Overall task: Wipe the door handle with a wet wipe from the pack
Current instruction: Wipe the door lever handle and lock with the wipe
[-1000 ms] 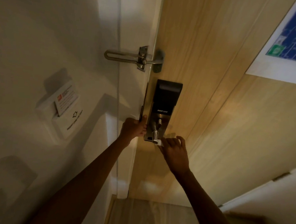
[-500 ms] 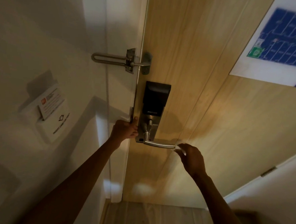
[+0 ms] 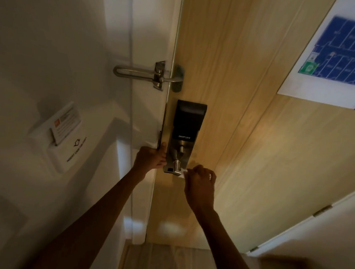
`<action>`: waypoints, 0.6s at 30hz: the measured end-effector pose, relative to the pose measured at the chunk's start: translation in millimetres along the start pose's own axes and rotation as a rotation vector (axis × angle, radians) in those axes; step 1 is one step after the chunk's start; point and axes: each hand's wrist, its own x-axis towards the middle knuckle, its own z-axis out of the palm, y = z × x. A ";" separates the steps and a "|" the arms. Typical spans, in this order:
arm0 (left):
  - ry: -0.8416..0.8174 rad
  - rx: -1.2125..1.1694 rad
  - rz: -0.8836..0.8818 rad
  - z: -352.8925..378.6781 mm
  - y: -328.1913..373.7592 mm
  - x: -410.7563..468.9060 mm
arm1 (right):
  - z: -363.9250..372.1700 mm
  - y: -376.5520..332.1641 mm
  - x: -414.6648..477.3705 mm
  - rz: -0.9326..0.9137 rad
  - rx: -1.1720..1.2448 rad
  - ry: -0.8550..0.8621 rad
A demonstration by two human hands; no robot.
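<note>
A silver lever door handle (image 3: 177, 168) sticks out from a black and silver smart lock (image 3: 185, 132) on a light wooden door (image 3: 226, 95). My right hand (image 3: 200, 185) is closed around the lever near its base, with a white wet wipe (image 3: 182, 173) showing between the fingers and the metal. Most of the lever is hidden under that hand. My left hand (image 3: 150, 158) grips the edge of the door beside the lock plate. The wipe pack is not in view.
A metal swing-bar door guard (image 3: 153, 74) bridges the frame and door above the lock. A white key-card holder (image 3: 62, 135) with a card sits on the left wall. A blue floor plan (image 3: 341, 59) hangs on the door at upper right. A second door edge (image 3: 321, 209) lies at right.
My right hand slid out to the lever's free end, baring the lever, and has now come back to its base with the wipe. My left hand stayed on the door edge.
</note>
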 end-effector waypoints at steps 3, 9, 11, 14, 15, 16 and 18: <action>0.011 -0.030 -0.012 0.1 1.7 -2.8 | 8.3 -19.2 1.7 0.001 0.011 -0.017; -0.006 -0.058 -0.047 -0.9 4.6 -2.7 | 8.9 -36.5 18.8 0.155 0.025 -0.156; -0.027 -0.050 -0.052 -1.8 5.1 -2.5 | 11.1 -40.3 21.0 0.202 0.045 -0.167; -0.034 -0.026 -0.034 -2.7 6.6 -3.5 | 8.5 -29.0 16.4 0.114 0.061 -0.169; -0.032 -0.024 -0.028 -3.1 7.0 -4.0 | 5.3 -22.2 15.1 0.057 0.076 -0.178; -0.036 -0.022 -0.026 -3.7 7.5 -4.6 | 0.9 -13.9 14.6 -0.002 0.083 -0.194; -0.051 -0.023 -0.026 -5.2 7.4 -5.2 | -8.0 5.3 14.8 -0.111 0.073 -0.210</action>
